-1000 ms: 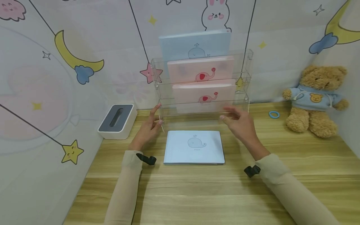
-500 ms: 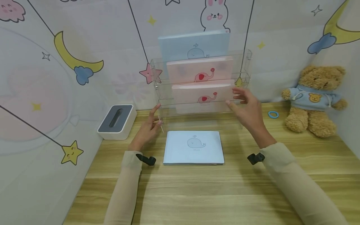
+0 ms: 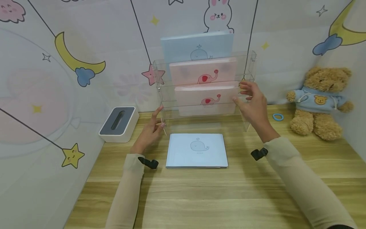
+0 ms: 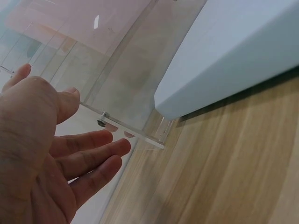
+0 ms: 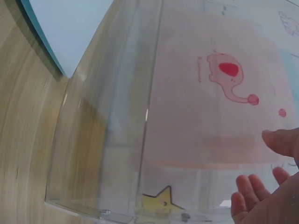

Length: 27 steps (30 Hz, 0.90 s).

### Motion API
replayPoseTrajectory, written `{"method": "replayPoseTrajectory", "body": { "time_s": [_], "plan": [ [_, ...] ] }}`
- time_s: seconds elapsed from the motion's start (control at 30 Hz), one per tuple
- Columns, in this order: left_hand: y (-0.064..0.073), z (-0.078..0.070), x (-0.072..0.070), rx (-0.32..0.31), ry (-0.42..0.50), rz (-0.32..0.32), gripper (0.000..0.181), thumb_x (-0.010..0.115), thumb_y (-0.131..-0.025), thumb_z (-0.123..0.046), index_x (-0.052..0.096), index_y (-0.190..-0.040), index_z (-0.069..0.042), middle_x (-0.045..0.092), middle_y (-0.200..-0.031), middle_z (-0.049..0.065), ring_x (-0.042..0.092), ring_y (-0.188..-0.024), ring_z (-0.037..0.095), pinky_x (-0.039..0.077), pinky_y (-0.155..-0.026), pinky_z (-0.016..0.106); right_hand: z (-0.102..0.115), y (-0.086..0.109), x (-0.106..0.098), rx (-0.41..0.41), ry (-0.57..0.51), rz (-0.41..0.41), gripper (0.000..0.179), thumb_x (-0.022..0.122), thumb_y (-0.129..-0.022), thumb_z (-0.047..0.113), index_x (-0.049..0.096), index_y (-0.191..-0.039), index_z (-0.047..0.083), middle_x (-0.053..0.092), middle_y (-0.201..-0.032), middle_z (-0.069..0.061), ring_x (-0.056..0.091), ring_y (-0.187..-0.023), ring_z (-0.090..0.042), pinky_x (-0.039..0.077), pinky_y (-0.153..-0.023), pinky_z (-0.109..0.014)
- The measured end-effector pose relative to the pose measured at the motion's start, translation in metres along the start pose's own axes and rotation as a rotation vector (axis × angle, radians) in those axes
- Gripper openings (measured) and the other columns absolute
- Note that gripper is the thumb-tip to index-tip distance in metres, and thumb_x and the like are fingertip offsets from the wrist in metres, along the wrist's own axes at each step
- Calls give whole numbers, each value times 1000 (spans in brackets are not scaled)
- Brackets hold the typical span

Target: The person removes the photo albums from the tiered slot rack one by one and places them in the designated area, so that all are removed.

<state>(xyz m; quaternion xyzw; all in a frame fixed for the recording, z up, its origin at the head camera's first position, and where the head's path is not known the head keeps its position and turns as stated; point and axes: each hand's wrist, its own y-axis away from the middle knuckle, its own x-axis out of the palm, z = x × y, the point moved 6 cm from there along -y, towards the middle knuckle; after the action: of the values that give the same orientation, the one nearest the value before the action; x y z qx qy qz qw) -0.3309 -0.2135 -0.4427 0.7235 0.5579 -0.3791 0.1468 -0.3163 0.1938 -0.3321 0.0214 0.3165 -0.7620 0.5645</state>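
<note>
A clear acrylic tiered rack (image 3: 206, 122) stands at the back of the table. It holds a blue whale notebook (image 3: 183, 47) in the rear tier and two pink elephant notebooks, the middle one (image 3: 186, 73) behind the front one (image 3: 191, 95). My left hand (image 3: 150, 132) touches the rack's left side, thumb and index at its edge, the other fingers loosely extended. My right hand (image 3: 254, 106) is at the front pink notebook's right edge, thumb close to its corner, fingers relaxed and apart. Before the rack lies a pale blue whale notebook (image 3: 197, 151), flat on the table.
To the left sits a white box with a grey slotted top (image 3: 118, 124). A teddy bear in a blue hoodie (image 3: 320, 101) leans at the right wall, with a blue ring (image 3: 278, 117) beside it. A patterned cloth backdrop (image 3: 120, 38) hangs behind the rack.
My right hand has moved up and right from the front pink notebook's lower right to its upper right edge. The left hand and the notebooks have stayed in place.
</note>
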Motion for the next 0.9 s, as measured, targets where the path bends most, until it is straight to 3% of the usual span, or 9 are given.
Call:
{"method": "replayPoseTrajectory", "body": {
  "time_s": [0.23, 0.43, 0.63, 0.77, 0.9],
  "plan": [
    [1, 0, -1, -6, -3, -2, 76, 54, -114, -22, 7, -169, -48, 63, -150, 27, 71, -129, 45, 53, -110, 65, -1, -6, 2, 22, -5, 31, 57, 80, -98, 15, 57, -151, 11, 66, -149, -15, 64, -137, -33, 49, -110, -53],
    [1, 0, -1, -9, -8, -2, 76, 53, -114, -23, 7, -169, -48, 64, -150, 26, 72, -128, 44, 53, -110, 65, 1, -9, 0, 9, 1, 43, 53, 79, -99, 18, 61, -148, 11, 70, -139, -17, 64, -131, -30, 48, -105, -46],
    [1, -1, -1, -4, -1, -2, 75, 53, -114, -23, 8, -169, -47, 64, -150, 27, 71, -128, 45, 52, -111, 65, 1, -13, -1, -35, -20, 77, 49, 78, -100, 19, 63, -145, 11, 72, -133, -18, 64, -126, -27, 46, -100, -37],
    [1, 1, 0, -5, 2, 1, 75, 53, -114, -23, 7, -169, -48, 63, -150, 28, 70, -129, 45, 52, -112, 66, 3, -19, 1, -77, -32, 123, 48, 79, -100, 19, 64, -145, 11, 70, -139, -15, 64, -129, -26, 46, -98, -34],
    [1, 1, 0, -6, 2, -2, 76, 53, -114, -23, 6, -169, -49, 62, -151, 28, 71, -128, 46, 52, -111, 66, 5, -24, 7, -136, -75, 173, 45, 78, -99, 14, 66, -142, 8, 70, -141, -15, 66, -123, -11, 46, -95, -25]
  ]
}}
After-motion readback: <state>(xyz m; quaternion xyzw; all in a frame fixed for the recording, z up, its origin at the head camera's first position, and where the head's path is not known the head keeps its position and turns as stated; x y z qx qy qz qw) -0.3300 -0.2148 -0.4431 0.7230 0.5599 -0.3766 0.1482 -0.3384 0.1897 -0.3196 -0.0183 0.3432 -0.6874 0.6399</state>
